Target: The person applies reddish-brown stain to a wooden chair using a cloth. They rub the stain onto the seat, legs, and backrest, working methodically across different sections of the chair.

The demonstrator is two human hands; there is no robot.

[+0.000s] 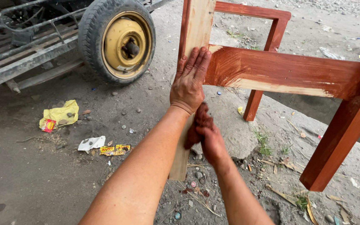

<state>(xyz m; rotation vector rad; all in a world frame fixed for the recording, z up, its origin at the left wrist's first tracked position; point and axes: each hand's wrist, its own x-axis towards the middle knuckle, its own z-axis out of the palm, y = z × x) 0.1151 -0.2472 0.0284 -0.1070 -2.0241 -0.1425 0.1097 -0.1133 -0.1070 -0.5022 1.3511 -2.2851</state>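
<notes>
staining a wooden frame by hand, one leg yet bare

the left hand (189, 81) lies flat and open against the upper part of a pale wooden leg (198, 25), palm pressed to the wood to steady it, fingers spread and closed on nothing. just below it the right hand (211, 141) has its grip shut around a dark red-brown rag (199, 121), which is pressed to the same leg lower down.

the wooden frame (280, 71) stands on rough gravel ground (34, 175), its legs pointing toward the camera. judging by colour, the work is well along but not finished: the near right leg (341, 133) and the far legs are fully red-brown, and the cross rail is stained over most of its face, with a pale unstained strip left along its lower edge. the leg under the hands shows mostly bare wood on its broad face, only its left edge looking dark, so that face and the rail's strip seem to be what is left.

nearby, a yellow-hubbed wheel (117, 39) of a cart stands to the left, and a yellow wrapper (59, 113) and scraps of litter lie on the ground.
</notes>
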